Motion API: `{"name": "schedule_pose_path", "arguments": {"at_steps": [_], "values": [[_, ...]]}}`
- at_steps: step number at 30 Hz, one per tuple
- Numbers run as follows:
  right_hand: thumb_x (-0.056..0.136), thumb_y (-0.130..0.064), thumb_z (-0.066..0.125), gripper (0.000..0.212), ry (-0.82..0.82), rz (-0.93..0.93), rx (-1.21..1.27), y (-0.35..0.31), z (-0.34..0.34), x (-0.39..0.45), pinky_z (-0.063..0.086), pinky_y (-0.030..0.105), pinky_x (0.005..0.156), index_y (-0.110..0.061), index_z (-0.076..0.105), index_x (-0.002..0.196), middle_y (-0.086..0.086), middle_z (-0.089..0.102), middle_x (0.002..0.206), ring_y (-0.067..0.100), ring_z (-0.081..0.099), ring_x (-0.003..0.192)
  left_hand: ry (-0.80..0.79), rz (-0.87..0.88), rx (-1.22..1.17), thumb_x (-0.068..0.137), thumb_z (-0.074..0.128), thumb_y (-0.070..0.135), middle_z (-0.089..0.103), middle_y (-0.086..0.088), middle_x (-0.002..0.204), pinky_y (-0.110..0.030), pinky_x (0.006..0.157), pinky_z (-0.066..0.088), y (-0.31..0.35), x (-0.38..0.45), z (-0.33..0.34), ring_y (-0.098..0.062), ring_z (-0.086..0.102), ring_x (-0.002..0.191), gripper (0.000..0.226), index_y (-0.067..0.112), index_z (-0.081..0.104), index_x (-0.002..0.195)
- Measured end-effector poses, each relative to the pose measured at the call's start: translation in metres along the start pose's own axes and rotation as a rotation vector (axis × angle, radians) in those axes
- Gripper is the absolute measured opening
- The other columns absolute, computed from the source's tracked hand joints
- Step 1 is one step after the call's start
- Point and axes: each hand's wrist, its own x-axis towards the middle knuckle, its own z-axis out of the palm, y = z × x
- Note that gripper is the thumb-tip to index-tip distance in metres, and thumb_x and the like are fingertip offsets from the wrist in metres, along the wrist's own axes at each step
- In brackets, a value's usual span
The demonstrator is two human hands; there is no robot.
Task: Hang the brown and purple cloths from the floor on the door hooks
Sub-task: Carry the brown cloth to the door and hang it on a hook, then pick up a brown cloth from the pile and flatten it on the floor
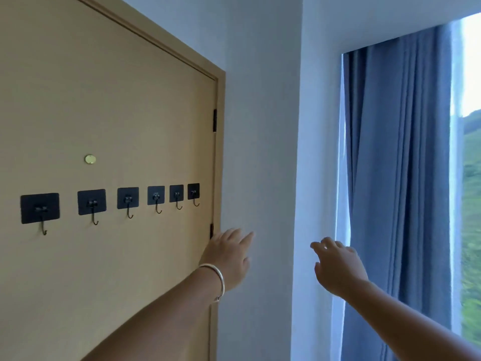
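Hooks point(127, 202) sit in a row on the door point(104, 113), all bare. Both hands reach out with loose fingers and hold nothing: left hand point(229, 259) by the door edge, right hand point(338, 267) near the curtain point(395, 178).

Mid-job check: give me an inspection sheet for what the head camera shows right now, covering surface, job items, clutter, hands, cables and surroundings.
Surface: tan door, closed in its frame; no floor in view.
Job's things: six black adhesive hooks in a row, from the leftmost hook to the rightmost hook, all bare. Brown and purple cloths: nothing seen.
Clutter: nothing seen.
Hands: left hand open, empty, in front of the door's hinge edge, bracelet on the wrist; right hand open, empty, raised before the white wall.
Cables: nothing seen.
Surroundings: blue curtain over a bright window; round brass peephole cover above the hooks.
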Motion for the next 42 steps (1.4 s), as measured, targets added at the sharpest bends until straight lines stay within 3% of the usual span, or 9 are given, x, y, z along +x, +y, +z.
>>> {"name": "schedule_pose_path", "arguments": {"at_steps": [4, 7, 13, 21, 24, 31, 37, 39, 42], "values": [[0.09, -0.028, 0.044, 0.045, -0.04, 0.075, -0.028, 0.077, 0.003, -0.03, 0.041, 0.033, 0.091, -0.029, 0.043, 0.135, -0.004, 0.05, 0.128, 0.018, 0.053, 0.113, -0.002, 0.073, -0.035, 0.095, 0.041, 0.038, 0.034, -0.002, 0.149, -0.039, 0.115, 0.019, 0.07, 0.028, 0.011, -0.021, 0.029, 0.136, 0.06, 0.025, 0.021, 0.15], [0.088, -0.027, 0.045, 0.034, -0.06, 0.128, -0.042, 0.13, 0.001, -0.057, 0.043, 0.033, 0.088, -0.026, 0.048, 0.122, -0.002, 0.053, 0.12, 0.018, 0.054, 0.107, 0.011, 0.134, -0.063, 0.095, 0.041, 0.038, 0.037, -0.001, 0.146, -0.037, 0.112, 0.022, 0.122, 0.047, 0.017, -0.02, 0.032, 0.133, 0.06, 0.026, 0.021, 0.15], [0.087, -0.031, 0.044, 0.029, -0.085, 0.245, -0.165, 0.238, -0.016, -0.125, 0.042, 0.033, 0.088, -0.028, 0.049, 0.116, -0.003, 0.052, 0.116, 0.019, 0.054, 0.11, 0.027, 0.272, -0.164, 0.096, 0.039, 0.039, 0.033, -0.002, 0.151, -0.035, 0.116, 0.015, 0.239, 0.088, 0.03, -0.018, 0.025, 0.14, 0.059, 0.027, 0.02, 0.151], [0.083, -0.024, 0.048, 0.039, -0.125, 0.567, -0.346, 0.377, -0.073, -0.256, 0.045, 0.035, 0.087, -0.027, 0.053, 0.122, -0.003, 0.056, 0.12, 0.019, 0.056, 0.11, 0.051, 0.564, -0.346, 0.096, 0.042, 0.04, 0.037, 0.002, 0.144, -0.036, 0.115, 0.019, 0.433, 0.122, 0.034, -0.018, 0.031, 0.137, 0.06, 0.025, 0.021, 0.15], [0.083, -0.019, 0.046, 0.037, -0.139, 0.684, -0.417, 0.415, -0.099, -0.311, 0.044, 0.034, 0.086, -0.027, 0.055, 0.119, -0.004, 0.057, 0.115, 0.017, 0.056, 0.106, 0.05, 0.683, -0.426, 0.097, 0.042, 0.041, 0.033, -0.002, 0.151, -0.039, 0.116, 0.018, 0.508, 0.125, 0.03, -0.022, 0.028, 0.14, 0.059, 0.026, 0.021, 0.15], [0.088, -0.023, 0.044, 0.037, -0.212, 0.953, -0.599, 0.46, -0.161, -0.413, 0.043, 0.034, 0.093, -0.029, 0.05, 0.124, -0.003, 0.052, 0.125, 0.018, 0.051, 0.113, 0.099, 0.951, -0.642, 0.096, 0.042, 0.041, 0.032, -0.002, 0.152, -0.039, 0.116, 0.018, 0.665, 0.12, 0.009, -0.022, 0.027, 0.141, 0.06, 0.029, 0.02, 0.15], [0.089, -0.026, 0.043, 0.026, -0.165, 1.184, -0.652, 0.469, -0.203, -0.47, 0.046, 0.031, 0.083, -0.031, 0.052, 0.112, -0.007, 0.052, 0.114, 0.017, 0.055, 0.105, 0.188, 1.199, -0.812, 0.096, 0.041, 0.041, 0.031, 0.0, 0.152, -0.036, 0.117, 0.015, 0.768, 0.112, -0.023, -0.019, 0.024, 0.142, 0.06, 0.028, 0.02, 0.15], [0.09, -0.028, 0.045, 0.029, -0.132, 1.277, -0.672, 0.468, -0.215, -0.484, 0.049, 0.028, 0.082, -0.032, 0.052, 0.118, -0.008, 0.053, 0.117, 0.014, 0.056, 0.101, 0.205, 1.268, -0.863, 0.096, 0.041, 0.04, 0.031, -0.001, 0.152, -0.037, 0.118, 0.015, 0.797, 0.108, -0.035, -0.019, 0.024, 0.142, 0.06, 0.027, 0.02, 0.151], [0.092, -0.023, 0.045, 0.037, -0.13, 1.392, -0.72, 0.461, -0.228, -0.504, 0.041, 0.022, 0.078, -0.032, 0.05, 0.127, -0.009, 0.053, 0.122, 0.013, 0.055, 0.104, 0.237, 1.366, -0.927, 0.096, 0.042, 0.04, 0.034, -0.001, 0.15, -0.038, 0.117, 0.017, 0.833, 0.099, -0.053, -0.021, 0.027, 0.14, 0.061, 0.026, 0.019, 0.15]]}}
